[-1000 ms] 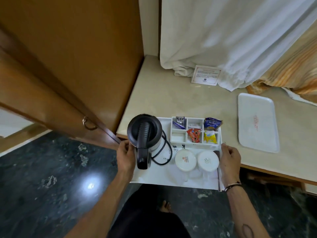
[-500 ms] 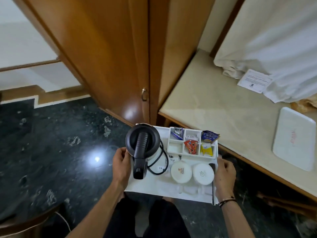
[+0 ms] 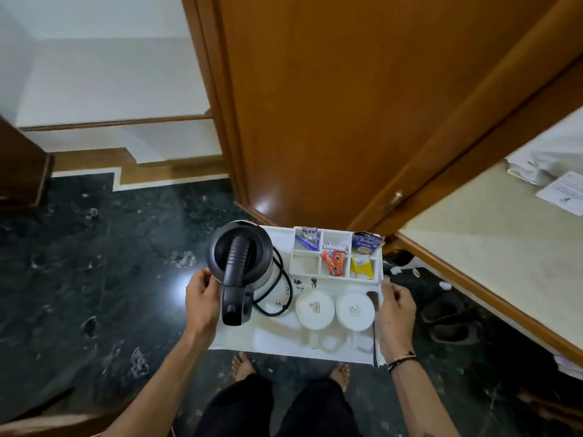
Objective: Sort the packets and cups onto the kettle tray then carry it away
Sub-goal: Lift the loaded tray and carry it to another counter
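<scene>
I hold the white kettle tray (image 3: pixel 284 340) in the air over the dark floor. My left hand (image 3: pixel 202 302) grips its left edge and my right hand (image 3: pixel 396 309) grips its right edge. A black kettle (image 3: pixel 238 257) with its coiled cord (image 3: pixel 280 288) stands on the tray's left part. Two white cups (image 3: pixel 334 310) sit upside down side by side at the front right. Behind them the divided compartments hold packets: a purple one (image 3: pixel 307 241), a red one (image 3: pixel 332 261), a yellow one (image 3: pixel 361 268) and a blue tea packet (image 3: pixel 366 242).
A wooden wardrobe door (image 3: pixel 347 105) rises straight ahead. The beige counter (image 3: pixel 492 241) runs along the right with a paper card (image 3: pixel 564 192) and white cloth on it. Dark slippers (image 3: pixel 448 320) lie under its edge. My bare feet (image 3: pixel 243 365) stand on the glossy floor.
The tray has left the counter and swung to the left with me. The counter now lies far right and the second white tray is out of view.
</scene>
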